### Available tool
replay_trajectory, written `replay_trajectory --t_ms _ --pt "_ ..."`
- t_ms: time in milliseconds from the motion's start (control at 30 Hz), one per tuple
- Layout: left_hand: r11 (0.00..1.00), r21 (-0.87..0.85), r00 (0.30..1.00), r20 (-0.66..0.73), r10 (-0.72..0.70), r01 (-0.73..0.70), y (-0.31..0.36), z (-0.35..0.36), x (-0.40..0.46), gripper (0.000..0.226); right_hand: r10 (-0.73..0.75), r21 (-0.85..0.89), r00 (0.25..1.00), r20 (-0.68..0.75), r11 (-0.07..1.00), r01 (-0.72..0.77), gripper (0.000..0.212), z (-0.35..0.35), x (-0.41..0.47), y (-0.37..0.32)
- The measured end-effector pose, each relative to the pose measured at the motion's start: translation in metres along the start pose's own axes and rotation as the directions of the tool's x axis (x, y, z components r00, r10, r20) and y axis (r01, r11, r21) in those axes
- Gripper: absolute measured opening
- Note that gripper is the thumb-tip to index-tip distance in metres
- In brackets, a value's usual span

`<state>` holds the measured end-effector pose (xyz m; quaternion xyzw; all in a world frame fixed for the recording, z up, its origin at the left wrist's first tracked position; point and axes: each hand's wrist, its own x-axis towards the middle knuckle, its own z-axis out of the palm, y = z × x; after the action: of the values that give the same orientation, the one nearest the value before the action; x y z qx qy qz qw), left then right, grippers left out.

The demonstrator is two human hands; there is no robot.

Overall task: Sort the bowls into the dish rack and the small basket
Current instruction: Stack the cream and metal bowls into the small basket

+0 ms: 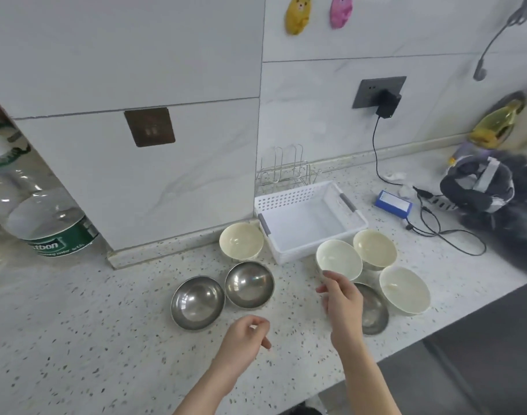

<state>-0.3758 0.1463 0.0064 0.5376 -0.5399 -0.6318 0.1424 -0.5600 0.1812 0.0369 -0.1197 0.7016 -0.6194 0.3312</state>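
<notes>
Head view: your right hand [343, 298] fingers pinch a white bowl [339, 259]; left hand [245, 336] loosely curled, empty; small basket [308, 221] and dish rack [286, 172] unfilled

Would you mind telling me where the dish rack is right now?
The dish rack stands at the back of the counter against the wall tiles, right of centre in the head view, directly behind the white basket.
</notes>
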Motion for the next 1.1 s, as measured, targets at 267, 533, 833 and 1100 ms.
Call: replay_trajectory --t_ms 267,533,833,1100 --pt "0.999 -0.019 0.993 -0.113 -0.043 0.041 0.052 0.105 0.072 0.029 -0.151 -0.324 0.987 -0.058 0.938 0.124 0.023 -0.115 0.114 -0.039" --pt "0.988 -0.080 0.954 -0.260 -0.148 0.131 0.075 0.155 0.106 0.024 0.193 -0.880 0.981 0.030 0.470 -0.066 0.045 -0.210 0.200 -0.038" --pt "0.975 -0.100 0.941 -0.256 -0.220 0.200 0.081 0.175 0.119 0.008 0.393 -0.876 0.902 0.180 0.481 -0.035 0.015 -0.218 0.210 -0.029" --pt "0.976 -0.024 0.917 -0.338 -0.214 0.218 0.079 0.184 0.136 0.018 0.338 -0.834 0.930 0.145 0.547 -0.069 0.019 -0.221 0.209 -0.031"
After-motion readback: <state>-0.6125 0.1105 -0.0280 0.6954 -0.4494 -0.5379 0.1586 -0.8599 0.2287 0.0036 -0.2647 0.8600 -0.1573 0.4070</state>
